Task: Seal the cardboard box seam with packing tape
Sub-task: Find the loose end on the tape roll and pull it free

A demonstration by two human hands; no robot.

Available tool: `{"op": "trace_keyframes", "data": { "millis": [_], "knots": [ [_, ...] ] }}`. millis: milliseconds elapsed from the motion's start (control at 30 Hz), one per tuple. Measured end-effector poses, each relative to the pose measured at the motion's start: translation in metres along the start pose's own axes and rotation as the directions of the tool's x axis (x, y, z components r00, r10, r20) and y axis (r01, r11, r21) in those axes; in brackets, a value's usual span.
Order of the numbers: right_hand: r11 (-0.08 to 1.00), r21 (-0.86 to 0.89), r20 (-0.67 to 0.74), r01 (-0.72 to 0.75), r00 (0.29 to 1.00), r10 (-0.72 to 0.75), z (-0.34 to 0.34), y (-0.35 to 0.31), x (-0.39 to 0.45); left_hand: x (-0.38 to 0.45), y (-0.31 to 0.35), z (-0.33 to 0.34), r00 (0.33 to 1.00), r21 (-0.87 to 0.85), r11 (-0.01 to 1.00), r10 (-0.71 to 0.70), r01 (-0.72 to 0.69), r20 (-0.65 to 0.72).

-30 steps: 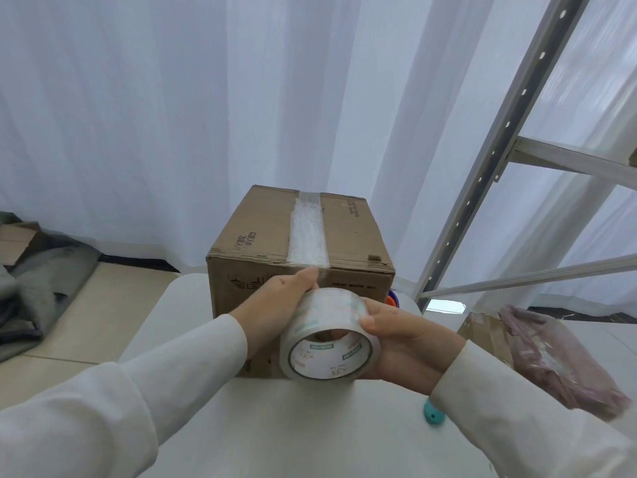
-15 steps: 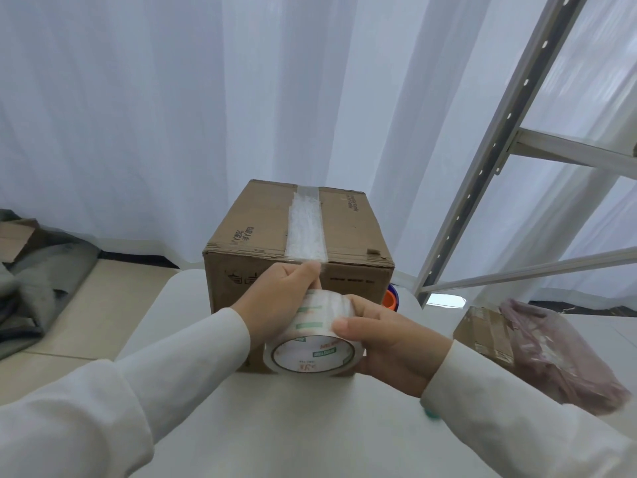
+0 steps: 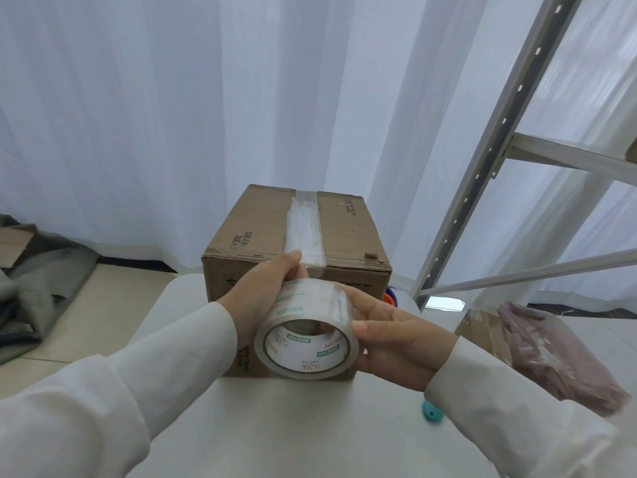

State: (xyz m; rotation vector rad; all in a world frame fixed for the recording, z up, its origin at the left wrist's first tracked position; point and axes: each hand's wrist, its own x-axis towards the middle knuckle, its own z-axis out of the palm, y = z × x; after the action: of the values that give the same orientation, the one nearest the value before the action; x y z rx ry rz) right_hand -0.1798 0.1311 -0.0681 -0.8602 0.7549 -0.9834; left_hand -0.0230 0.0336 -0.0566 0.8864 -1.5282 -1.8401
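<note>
Long white fabric sleeves on both arms, lightly creased, ending at plain cuffs; bare left hand (image 3: pixel 258 298) and right hand (image 3: pixel 396 336).

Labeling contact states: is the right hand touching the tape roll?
Touching. The head view shows the right hand gripping the tape roll, thumb on its outer face and a fingertip visible inside the core.

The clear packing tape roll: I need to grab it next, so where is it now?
In the head view, the clear packing tape roll sits low centre, held between the left hand and right hand, against the near face of the brown cardboard box.
</note>
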Motion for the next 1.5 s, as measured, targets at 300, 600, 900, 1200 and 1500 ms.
{"op": "trace_keyframes", "data": {
  "millis": [300,600,900,1200,1500],
  "knots": [
    [0.990,-0.138,-0.185,-0.005,0.982,-0.020,0.011,0.003,0.006,0.004,-0.001,0.000,0.999,0.010,0.999,0.039,-0.038,-0.016],
    [0.978,-0.205,-0.191,0.021,0.980,-0.061,0.015,0.002,0.003,0.007,0.004,0.000,0.998,0.007,0.998,0.067,-0.067,0.007],
    [0.992,-0.128,-0.133,-0.003,0.991,-0.015,0.012,-0.001,0.001,0.004,0.003,0.001,0.996,-0.001,0.997,0.075,-0.075,0.037],
    [0.973,-0.230,-0.212,-0.025,0.977,-0.026,0.020,-0.001,0.003,0.005,0.001,0.001,0.998,0.055,0.996,0.070,-0.070,0.002],
    [0.982,-0.187,-0.195,0.008,0.980,-0.045,0.022,-0.001,0.002,0.006,0.004,0.000,0.996,0.008,0.996,0.092,-0.092,0.018]
  ]
}}
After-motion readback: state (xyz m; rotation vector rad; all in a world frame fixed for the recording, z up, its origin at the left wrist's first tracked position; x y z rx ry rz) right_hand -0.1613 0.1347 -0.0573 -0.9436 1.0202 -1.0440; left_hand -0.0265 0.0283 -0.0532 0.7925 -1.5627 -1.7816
